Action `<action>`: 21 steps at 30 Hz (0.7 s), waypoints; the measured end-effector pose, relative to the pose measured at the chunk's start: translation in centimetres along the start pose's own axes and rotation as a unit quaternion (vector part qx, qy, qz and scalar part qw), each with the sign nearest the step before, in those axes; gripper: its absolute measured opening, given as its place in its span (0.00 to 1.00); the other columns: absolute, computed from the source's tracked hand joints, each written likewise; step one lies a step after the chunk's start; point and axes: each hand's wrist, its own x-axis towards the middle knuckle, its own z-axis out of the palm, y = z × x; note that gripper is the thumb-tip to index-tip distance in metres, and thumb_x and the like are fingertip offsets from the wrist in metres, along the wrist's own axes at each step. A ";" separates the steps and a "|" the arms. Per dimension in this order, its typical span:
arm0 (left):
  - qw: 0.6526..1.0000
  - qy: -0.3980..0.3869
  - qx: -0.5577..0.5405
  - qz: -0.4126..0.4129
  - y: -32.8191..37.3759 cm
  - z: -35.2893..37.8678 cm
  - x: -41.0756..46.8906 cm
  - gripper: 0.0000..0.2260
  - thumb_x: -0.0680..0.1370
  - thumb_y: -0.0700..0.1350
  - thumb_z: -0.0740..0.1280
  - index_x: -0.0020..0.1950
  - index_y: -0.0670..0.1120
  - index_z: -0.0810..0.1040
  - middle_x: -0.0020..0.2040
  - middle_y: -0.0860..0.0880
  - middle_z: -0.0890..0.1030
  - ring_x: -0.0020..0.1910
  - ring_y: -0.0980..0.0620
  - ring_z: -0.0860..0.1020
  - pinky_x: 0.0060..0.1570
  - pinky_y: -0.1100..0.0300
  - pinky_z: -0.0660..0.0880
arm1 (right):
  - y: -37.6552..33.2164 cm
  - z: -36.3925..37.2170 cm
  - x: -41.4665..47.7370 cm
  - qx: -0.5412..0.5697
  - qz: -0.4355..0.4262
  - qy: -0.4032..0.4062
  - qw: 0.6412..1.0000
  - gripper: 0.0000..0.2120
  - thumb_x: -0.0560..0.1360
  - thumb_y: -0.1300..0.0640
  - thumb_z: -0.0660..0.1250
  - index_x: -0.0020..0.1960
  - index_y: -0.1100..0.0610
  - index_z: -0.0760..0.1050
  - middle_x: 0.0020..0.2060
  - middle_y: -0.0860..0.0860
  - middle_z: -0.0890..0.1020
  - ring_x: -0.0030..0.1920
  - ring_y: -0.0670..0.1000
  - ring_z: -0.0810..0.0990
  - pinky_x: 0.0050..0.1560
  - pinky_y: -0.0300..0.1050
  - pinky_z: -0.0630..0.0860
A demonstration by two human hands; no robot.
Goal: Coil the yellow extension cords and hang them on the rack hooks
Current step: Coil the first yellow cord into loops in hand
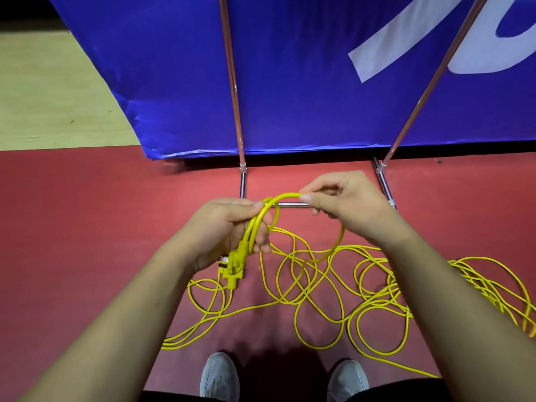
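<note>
A long yellow extension cord point(319, 288) lies in loose tangled loops on the red floor in front of me. My left hand point(229, 227) is shut on a small coil of it, and the yellow plug point(234, 269) hangs below the palm. My right hand point(345, 204) pinches the cord at the top of a fresh loop, close to the left hand's fingertips. Behind the hands stands the metal rack point(235, 111), its upright tubes and low crossbar showing. No hooks are in view.
A blue banner point(290, 76) with white lettering hangs behind the rack's tubes. More yellow cord point(493, 285) piles up at the right edge. My two grey shoes point(220, 375) stand at the bottom, close to the loops. Pale floor point(49, 97) lies at far left.
</note>
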 end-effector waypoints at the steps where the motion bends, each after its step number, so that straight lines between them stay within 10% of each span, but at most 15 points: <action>1: 1.000 0.001 -0.001 -0.002 -0.1 0.1 0.0 0.11 0.75 0.44 0.61 0.44 0.36 0.76 0.28 0.40 0.75 0.27 0.43 0.77 0.26 0.60 0.71 | -0.4 0.5 -0.1 -0.011 -0.012 -0.015 1.000 0.02 0.73 0.65 0.72 0.44 0.64 0.82 0.27 0.52 0.78 0.24 0.40 0.70 0.28 0.30 0.64; 11: 0.995 0.018 -0.094 0.036 0.3 0.3 -0.3 0.10 0.77 0.44 0.58 0.40 0.39 0.71 0.26 0.48 0.66 0.19 0.51 0.65 0.27 0.61 0.66 | 1.8 1.1 0.0 0.011 0.055 -0.142 0.988 0.06 0.79 0.61 0.64 0.47 0.63 0.76 0.33 0.54 0.79 0.34 0.48 0.79 0.42 0.44 0.76; 17: 0.998 0.023 -0.056 0.031 0.8 -0.4 -0.6 0.13 0.74 0.44 0.60 0.44 0.34 0.76 0.32 0.38 0.81 0.33 0.39 0.82 0.43 0.48 0.79 | 1.1 0.1 0.5 0.123 0.044 0.012 0.991 0.04 0.74 0.61 0.71 0.40 0.57 0.79 0.27 0.54 0.73 0.28 0.49 0.66 0.29 0.41 0.62; 21: 1.000 -0.022 -0.010 0.010 0.0 0.3 -0.5 0.15 0.75 0.43 0.59 0.47 0.33 0.78 0.39 0.34 0.83 0.37 0.38 0.83 0.35 0.57 0.78 | -0.2 0.6 0.0 0.007 -0.004 -0.041 0.999 0.03 0.70 0.62 0.75 0.39 0.60 0.82 0.26 0.49 0.78 0.28 0.45 0.71 0.30 0.37 0.66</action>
